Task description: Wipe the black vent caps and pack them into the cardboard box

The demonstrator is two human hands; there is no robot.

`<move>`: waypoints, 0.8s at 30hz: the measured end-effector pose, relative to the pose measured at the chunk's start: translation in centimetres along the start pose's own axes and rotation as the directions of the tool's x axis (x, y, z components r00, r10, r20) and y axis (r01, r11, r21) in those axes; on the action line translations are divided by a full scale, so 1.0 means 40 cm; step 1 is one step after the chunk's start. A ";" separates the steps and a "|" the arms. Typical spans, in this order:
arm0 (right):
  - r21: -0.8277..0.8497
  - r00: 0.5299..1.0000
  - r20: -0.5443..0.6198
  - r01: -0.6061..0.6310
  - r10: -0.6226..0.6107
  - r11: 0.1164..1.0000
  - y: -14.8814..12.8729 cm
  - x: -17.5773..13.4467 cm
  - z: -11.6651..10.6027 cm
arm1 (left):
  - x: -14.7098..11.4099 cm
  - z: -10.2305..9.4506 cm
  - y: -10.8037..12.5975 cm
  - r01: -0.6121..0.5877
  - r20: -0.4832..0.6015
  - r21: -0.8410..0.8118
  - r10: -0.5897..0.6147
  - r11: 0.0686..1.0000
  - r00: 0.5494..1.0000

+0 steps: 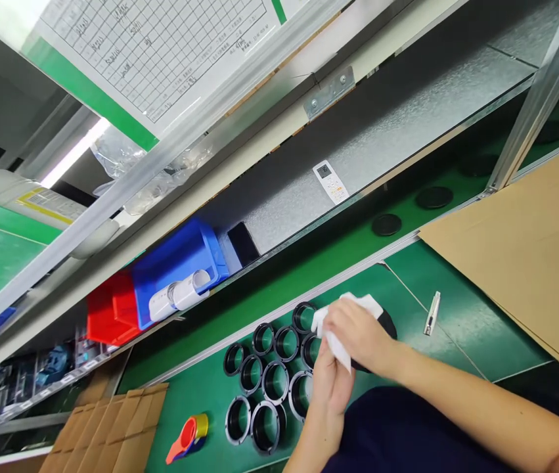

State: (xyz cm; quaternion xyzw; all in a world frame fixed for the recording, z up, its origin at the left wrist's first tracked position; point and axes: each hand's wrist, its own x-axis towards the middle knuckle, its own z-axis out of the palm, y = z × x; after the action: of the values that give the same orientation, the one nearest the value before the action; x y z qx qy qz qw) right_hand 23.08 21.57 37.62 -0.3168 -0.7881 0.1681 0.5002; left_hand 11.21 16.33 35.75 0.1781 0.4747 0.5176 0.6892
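Currently white cloth (341, 353) is gripped by right hand (360, 330), left hand (331, 381) held together with it, left grip partly hidden, can't be told; cloth positioned over green table (195, 387) beside black rings (258, 430)

A plain garment (407, 430) in very dark navy covers the torso, its fabric smooth and matt, with a softly rounded upper outline and faint, shadowy folds; deep shade swallows most of its finer detail. Both forearms are bare over the length in view: the right forearm (481, 401) is long and slim, tapering evenly to a narrow wrist, while the left forearm (314, 437) shows only as a shorter stretch. The right hand (358, 332) and left hand (334, 384) are ungloved, with slender fingers and gently rounded knuckles on the right one.
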 end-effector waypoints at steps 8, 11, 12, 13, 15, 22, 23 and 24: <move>-0.036 0.849 -0.096 -0.524 0.519 0.851 0.228 -0.015 -0.109 | -0.041 -0.004 0.060 -0.088 -0.090 -0.171 0.073 0.981 0.993; 0.026 0.799 0.029 -0.601 0.600 0.799 0.254 -0.104 -0.092 | -0.039 -0.005 0.084 -0.140 -0.078 -0.185 0.127 0.973 0.989; 0.040 0.780 0.077 -0.625 0.622 0.779 0.257 -0.136 -0.083 | -0.038 -0.006 0.089 -0.148 -0.070 -0.199 0.136 0.969 0.988; 0.052 0.760 0.122 -0.648 0.639 0.760 0.260 -0.168 -0.075 | -0.037 -0.006 0.093 -0.151 -0.062 -0.214 0.140 0.965 0.988; 0.077 0.725 0.198 -0.682 0.659 0.727 0.267 -0.221 -0.065 | -0.037 -0.006 0.098 -0.155 -0.052 -0.234 0.146 0.960 0.988; 0.307 0.631 0.189 -0.765 0.752 0.565 0.266 -0.225 -0.115 | -0.040 -0.013 0.107 -0.172 -0.057 -0.216 0.163 0.961 0.985; 0.373 0.616 0.173 -0.763 0.769 0.527 0.247 -0.204 -0.128 | -0.040 -0.016 0.107 -0.175 -0.059 -0.212 0.166 0.962 0.984; 0.431 0.614 0.148 -0.746 0.775 0.508 0.220 -0.182 -0.140 | -0.038 -0.018 0.105 -0.178 -0.065 -0.209 0.168 0.962 0.984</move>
State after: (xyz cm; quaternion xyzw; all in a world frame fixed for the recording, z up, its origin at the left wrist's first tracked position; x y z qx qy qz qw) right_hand 33.17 22.98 30.01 -0.5094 -0.4900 0.5382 0.4591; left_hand 8.30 16.50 39.21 0.1316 0.4146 0.6279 0.6454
